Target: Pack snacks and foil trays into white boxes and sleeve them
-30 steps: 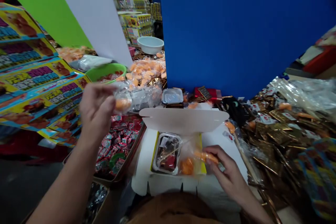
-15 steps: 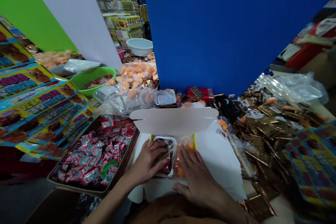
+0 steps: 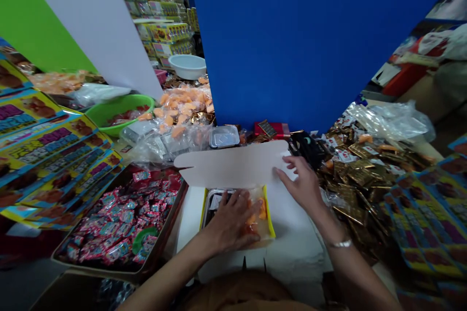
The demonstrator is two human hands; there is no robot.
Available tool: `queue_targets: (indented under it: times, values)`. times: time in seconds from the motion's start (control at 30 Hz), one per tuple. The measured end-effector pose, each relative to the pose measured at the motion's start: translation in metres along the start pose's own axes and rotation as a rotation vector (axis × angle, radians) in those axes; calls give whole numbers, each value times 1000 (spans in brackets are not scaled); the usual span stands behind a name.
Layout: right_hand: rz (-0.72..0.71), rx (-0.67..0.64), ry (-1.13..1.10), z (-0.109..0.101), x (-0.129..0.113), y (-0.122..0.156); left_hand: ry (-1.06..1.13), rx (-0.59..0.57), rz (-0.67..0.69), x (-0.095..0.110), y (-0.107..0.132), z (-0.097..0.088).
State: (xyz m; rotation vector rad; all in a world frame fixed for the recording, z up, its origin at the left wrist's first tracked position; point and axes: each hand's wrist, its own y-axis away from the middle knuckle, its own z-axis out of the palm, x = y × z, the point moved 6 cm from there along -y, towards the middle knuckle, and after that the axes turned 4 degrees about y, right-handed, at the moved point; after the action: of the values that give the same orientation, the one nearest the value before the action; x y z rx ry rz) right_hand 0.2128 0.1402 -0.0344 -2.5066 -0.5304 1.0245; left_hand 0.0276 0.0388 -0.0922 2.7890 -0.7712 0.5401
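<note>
Left to right: a tray of red-wrapped candies (image 3: pixel 116 218) lies just beside the open white carton (image 3: pixel 189 214). Left hand (image 3: pixel 231 221): fingers (image 3: pixel 237 199) spread flat, unclenched, pressing on a foil tray (image 3: pixel 210 206) and a clear bag of orange sweets (image 3: pixel 260 218), both inside the yellow liner (image 3: pixel 269 214) (tray mostly hidden under the hand). Right hand (image 3: pixel 301 184): fingers (image 3: pixel 290 167) open, touching the lid flap (image 3: pixel 233 165). Gold sachets (image 3: pixel 350 180) lie further right.

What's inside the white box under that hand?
A foil tray and a clear bag of orange pieces; the left hand covers most of the tray, hiding what it holds.
</note>
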Motion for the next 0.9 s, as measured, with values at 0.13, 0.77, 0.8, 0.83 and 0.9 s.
queue_targets:
  times: [0.13,0.77,0.8,0.83,0.9]
  values:
    - [34,-209,-11,22,-2,-18,10,43,-60,1,-1,-2]
    - [40,-130,-29,23,-44,32,-25,86,-64,4,-7,12]
    - [43,-140,-20,25,-41,41,-15,95,-62,3,-7,13]
    - [38,-165,-12,27,-38,51,5,113,-48,3,-8,13]
    - [22,-246,5,33,-29,73,94,189,8,6,-8,11]
